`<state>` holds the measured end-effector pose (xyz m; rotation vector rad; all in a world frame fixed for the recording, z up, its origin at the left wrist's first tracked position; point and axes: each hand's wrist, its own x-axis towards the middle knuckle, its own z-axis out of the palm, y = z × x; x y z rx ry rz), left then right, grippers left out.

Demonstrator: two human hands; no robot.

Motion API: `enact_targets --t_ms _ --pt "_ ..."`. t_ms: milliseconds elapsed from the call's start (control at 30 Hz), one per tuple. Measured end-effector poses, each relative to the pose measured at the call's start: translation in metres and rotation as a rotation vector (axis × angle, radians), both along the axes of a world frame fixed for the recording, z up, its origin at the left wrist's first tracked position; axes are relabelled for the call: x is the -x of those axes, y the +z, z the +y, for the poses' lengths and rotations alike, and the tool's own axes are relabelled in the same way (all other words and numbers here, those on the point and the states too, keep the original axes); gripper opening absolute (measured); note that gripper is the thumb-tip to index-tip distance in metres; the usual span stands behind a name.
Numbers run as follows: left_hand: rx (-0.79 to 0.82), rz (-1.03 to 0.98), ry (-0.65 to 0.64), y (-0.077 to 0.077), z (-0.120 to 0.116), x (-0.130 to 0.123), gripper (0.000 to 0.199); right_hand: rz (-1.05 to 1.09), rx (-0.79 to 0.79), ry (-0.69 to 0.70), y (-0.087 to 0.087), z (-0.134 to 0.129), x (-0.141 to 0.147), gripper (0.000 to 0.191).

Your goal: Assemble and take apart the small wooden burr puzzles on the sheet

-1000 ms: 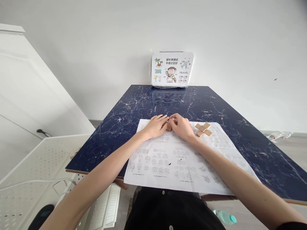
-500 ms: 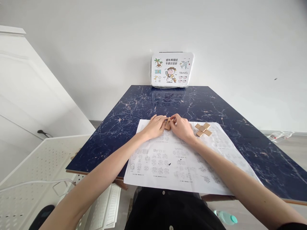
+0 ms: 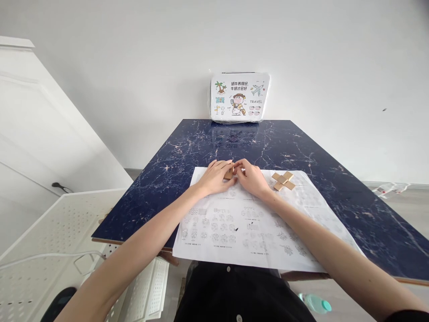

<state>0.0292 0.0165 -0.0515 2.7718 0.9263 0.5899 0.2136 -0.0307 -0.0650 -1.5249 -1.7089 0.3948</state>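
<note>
My left hand is curled round a small wooden block near the top of a printed paper sheet. Its thumb lies along the near side and its fingers reach over the far side. Close beside it, my right hand has its fingers bent and drawn together at the block's right end. Whether they hold a piece of their own is hidden. Right of that hand, several flat wooden pieces form a cross on the sheet.
Beneath the sheet is a dark blue marble-patterned table. A white printed case in clear wrap stands at its far edge, against the wall. To the left is a white perforated shelf; a bottle lies low at the right.
The block has shifted slightly left into my left hand, whose thumb now shows along its near side. My right fingers have moved a little off it. The wooden cross stays put.
</note>
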Motion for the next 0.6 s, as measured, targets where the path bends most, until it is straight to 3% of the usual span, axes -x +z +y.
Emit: enact_targets --t_ms 600 --pt "-0.174 0.002 0.439 -0.0081 0.0103 0.0065 0.031 -0.084 -0.001 -0.01 0.0013 -0.0017 0.0025 0.019"
